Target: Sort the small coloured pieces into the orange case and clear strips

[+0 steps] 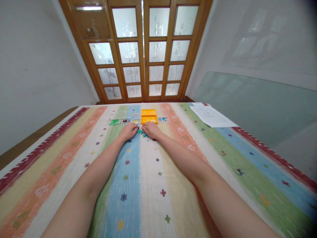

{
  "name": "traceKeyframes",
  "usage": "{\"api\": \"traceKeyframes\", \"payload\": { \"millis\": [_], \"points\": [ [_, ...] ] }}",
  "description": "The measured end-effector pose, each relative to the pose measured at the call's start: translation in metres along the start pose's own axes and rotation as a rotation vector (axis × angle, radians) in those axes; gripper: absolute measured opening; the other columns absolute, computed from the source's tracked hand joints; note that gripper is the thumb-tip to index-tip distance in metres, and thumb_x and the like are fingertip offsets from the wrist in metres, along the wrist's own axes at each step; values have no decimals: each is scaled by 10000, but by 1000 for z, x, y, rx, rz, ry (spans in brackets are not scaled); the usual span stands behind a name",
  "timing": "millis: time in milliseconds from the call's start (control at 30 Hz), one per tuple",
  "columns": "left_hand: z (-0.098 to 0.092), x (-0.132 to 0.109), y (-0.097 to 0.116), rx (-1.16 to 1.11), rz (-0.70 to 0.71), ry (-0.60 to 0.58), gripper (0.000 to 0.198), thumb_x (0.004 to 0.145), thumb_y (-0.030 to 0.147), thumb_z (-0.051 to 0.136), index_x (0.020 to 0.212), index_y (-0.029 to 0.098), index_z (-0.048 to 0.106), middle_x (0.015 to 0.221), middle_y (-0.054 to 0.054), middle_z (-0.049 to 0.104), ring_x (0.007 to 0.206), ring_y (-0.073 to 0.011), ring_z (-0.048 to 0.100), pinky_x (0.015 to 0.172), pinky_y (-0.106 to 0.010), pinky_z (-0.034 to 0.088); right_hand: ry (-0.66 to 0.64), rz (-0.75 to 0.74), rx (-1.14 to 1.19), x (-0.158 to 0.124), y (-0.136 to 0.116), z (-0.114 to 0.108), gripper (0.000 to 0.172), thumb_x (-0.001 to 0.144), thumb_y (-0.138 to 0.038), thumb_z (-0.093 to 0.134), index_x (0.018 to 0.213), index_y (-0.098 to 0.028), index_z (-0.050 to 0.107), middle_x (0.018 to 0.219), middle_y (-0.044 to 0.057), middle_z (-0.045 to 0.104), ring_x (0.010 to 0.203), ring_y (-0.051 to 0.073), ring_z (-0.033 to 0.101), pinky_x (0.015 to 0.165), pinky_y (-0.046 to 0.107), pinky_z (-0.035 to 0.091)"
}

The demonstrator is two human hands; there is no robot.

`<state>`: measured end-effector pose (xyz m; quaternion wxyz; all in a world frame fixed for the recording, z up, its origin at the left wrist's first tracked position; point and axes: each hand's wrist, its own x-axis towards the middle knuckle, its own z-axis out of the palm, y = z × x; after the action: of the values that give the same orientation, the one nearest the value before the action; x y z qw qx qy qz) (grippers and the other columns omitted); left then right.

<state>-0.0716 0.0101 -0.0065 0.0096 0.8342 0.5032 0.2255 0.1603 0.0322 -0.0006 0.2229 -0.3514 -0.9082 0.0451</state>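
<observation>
Reaches far forward with both arms; rests the left hand point(128, 130) and the right hand point(151, 129) knuckles-up on the cloth, fingertips turned in toward each other; brackets a scatter of tiny coloured pieces point(142, 133) lying between the hands and partly under the fingers, probably to pen such small bits within fingertip reach; cannot tell whether either hand pinches a piece or lies loose, too small and far to read; has an orange tray point(149, 116) just behind the hands, flanked by clear compartments with green pieces point(114, 122) to the left and blue pieces point(162, 119) to the right, seemingly lined up close for short reaches; works on a striped woven cloth point(138, 191) dotted with little crosses and stars; has a printed sheet point(211, 116) well off to the right; faces wooden doors point(142, 49) with frosted panes, pale walls either side, a large glass pane point(260, 105) leaning at the right
</observation>
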Motion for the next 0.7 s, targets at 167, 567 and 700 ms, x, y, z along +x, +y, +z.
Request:
{"api": "traceKeyframes", "payload": {
  "millis": [167, 567, 700],
  "points": [
    [1, 0, 0, -11, 25, 14, 312, 1014, 282, 507, 1069, 267, 813, 1125, -65, 794, 1116, -261, 696, 1085, -423, 507, 16, -14, -14, 0, -2, -1, 363, 1133, -335, 486, 1106, -208, 824, 1204, 108, 780, 1162, 236, 667, 1060, 365, 423],
    [-6, -1, 26, -89, 184, -30, 322, 1051, 335, 531, 1222, 276, 797, 1248, -60, 780, 1222, -253, 669, 1159, -435, 472, 287, 259, 10, 0, 24, -13, 387, 1131, -309, 438, 1233, -192, 792, 1338, 111, 742, 1255, 240, 638, 1132, 373, 433],
    [-8, -1, 31, -56, 202, -66, 327, 1041, 318, 545, 1245, 263, 795, 1269, -67, 780, 1232, -260, 666, 1161, -433, 464, 303, 291, 34, -1, 31, -7, 368, 1122, -309, 466, 1257, -180, 783, 1368, 117, 730, 1266, 236, 642, 1145, 371, 439]
  ]
}}
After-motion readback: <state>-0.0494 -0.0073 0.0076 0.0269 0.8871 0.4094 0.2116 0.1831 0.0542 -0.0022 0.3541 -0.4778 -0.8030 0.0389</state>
